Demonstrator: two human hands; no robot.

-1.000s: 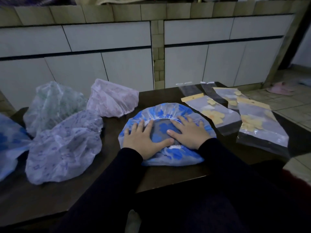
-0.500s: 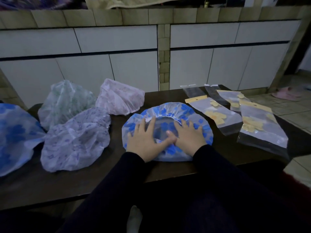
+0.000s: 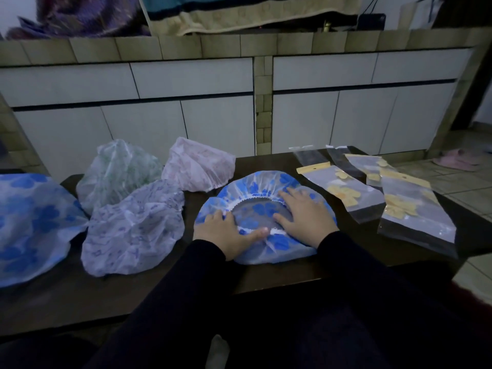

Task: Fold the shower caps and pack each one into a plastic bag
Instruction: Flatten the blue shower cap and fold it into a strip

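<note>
A blue-flowered shower cap [image 3: 255, 209] lies flat on the dark table [image 3: 80, 296], its elastic opening facing up. My left hand [image 3: 226, 233] presses its near left rim, thumb stretched along the elastic. My right hand [image 3: 303, 217] lies flat on its right side, fingers spread. Several more caps sit to the left: a pale purple cap [image 3: 133, 227], a greenish cap [image 3: 117, 171], a pink cap [image 3: 197, 166] and a big blue cap [image 3: 32, 225]. Packed plastic bags with yellow headers [image 3: 343, 193] [image 3: 412, 209] lie to the right.
Two empty clear bags [image 3: 308, 155] lie at the table's far right corner. White cabinet doors [image 3: 218, 123] stand just behind the table. Tiled floor with pink slippers [image 3: 458, 161] is off to the right. The table's near edge runs close to my lap.
My hands have slid apart from the cap's middle toward its left and right sides, flattening it. The view tilted up a little.
</note>
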